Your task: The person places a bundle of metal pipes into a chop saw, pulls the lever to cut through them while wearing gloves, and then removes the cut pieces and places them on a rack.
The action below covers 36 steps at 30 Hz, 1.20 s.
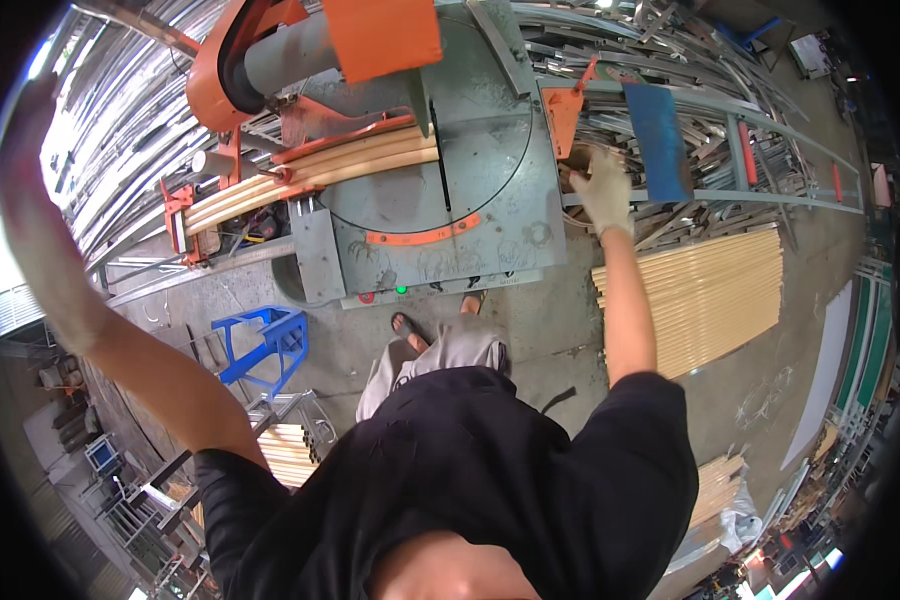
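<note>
My left hand (30,150), in a pale glove, is raised at the far left beyond the tubes' outer end; blur hides its fingers. My right hand (606,190), also gloved, reaches past the right edge of the saw table (505,225). Its fingers are apart, with nothing visible in them, over a round brown container (573,212). Several yellow-tan tubes (370,158) lie side by side across the left of the table, their ends near the blade slot (443,170). Above them hangs the orange cut-off saw (385,40) with its grey motor (288,58).
A stack of yellow-tan tubes (700,300) lies on the floor to the right. A blue metal stand (262,345) is at left. Metal offcuts (130,130) crowd behind the saw. A metal rail frame (800,203) with a blue flap (658,140) extends right.
</note>
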{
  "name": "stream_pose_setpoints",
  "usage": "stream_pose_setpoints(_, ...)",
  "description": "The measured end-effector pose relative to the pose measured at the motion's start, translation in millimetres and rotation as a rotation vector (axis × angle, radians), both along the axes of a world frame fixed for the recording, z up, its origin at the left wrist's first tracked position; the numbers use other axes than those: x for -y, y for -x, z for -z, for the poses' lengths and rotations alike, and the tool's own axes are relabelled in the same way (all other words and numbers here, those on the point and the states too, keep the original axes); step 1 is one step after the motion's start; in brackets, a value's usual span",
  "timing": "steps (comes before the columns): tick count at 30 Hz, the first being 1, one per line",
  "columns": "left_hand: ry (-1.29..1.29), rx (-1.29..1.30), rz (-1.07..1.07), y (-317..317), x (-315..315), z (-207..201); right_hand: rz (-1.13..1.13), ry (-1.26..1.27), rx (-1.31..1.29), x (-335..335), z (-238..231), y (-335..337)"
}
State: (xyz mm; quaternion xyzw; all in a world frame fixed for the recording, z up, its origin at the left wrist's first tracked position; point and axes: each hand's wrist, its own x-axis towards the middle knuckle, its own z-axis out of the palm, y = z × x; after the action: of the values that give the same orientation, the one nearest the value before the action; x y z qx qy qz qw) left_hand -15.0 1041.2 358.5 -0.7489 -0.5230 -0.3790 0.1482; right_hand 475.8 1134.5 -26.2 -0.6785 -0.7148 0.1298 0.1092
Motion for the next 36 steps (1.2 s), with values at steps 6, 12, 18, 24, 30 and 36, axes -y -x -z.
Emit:
stream_pose_setpoints(6, 0.922, 0.394, -0.475, 142, 93, 191, -0.049, 0.581, -0.176, 179, 78, 93)
stream_pose_setpoints(12, 0.976, 0.021, -0.332, 270, 121, 402, -0.070, 0.521, -0.015, 259, 162, 214)
stream_pose_setpoints(18, 0.900, -0.192, -0.458, 325, 30, 468, 0.109, 0.537, 0.180, 255, 160, 283)
stream_pose_setpoints(24, 1.075, -0.506, -0.344, 373, -18, 491, 0.197, 0.544, 0.264, 258, 170, 303)
stream_pose_setpoints(30, 0.992, -0.436, -0.162, 386, -12, 489, 0.250, 0.628, 0.193, 273, 135, 315)
stream_pose_setpoints(36, 0.805, -0.273, -0.169, 360, 17, 469, 0.233, 0.823, 0.082, 325, 129, 300)
